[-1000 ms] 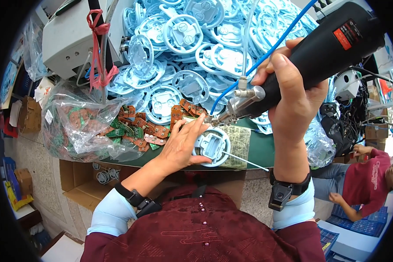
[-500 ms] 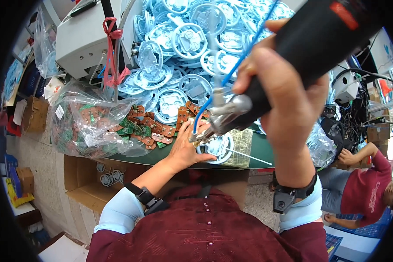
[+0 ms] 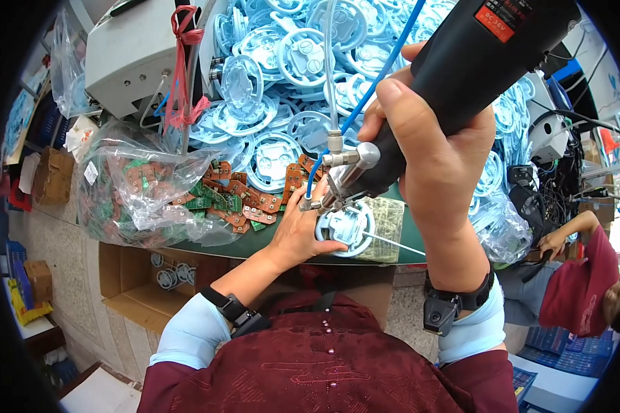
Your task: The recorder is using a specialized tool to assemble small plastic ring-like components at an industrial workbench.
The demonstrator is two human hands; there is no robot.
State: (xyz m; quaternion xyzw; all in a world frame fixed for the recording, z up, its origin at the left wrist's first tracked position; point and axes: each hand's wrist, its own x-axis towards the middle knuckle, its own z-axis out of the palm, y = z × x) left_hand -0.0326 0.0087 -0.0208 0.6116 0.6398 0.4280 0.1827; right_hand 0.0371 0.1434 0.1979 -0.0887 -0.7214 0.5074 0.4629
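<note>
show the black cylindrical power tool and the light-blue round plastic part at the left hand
Black cylindrical power tool (image 3: 461,82), head view: its body
Light-blue round plastic part (image 3: 347,228), head view: its centre

Circuit boards (image 3: 258,200) lie left of the power tool (image 3: 458,76).

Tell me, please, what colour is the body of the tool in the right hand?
Black; the tool body shows best in the head view.

Bright light covers the table (image 3: 414,237); glare streaks the bag (image 3: 141,203) at its left and pales the blue parts (image 3: 310,58) on its far side. The driver (image 3: 455,86) above it looks crisp; the carton (image 3: 151,303) beneath is shaded. Fisheye distortion bends its near edge.
</note>
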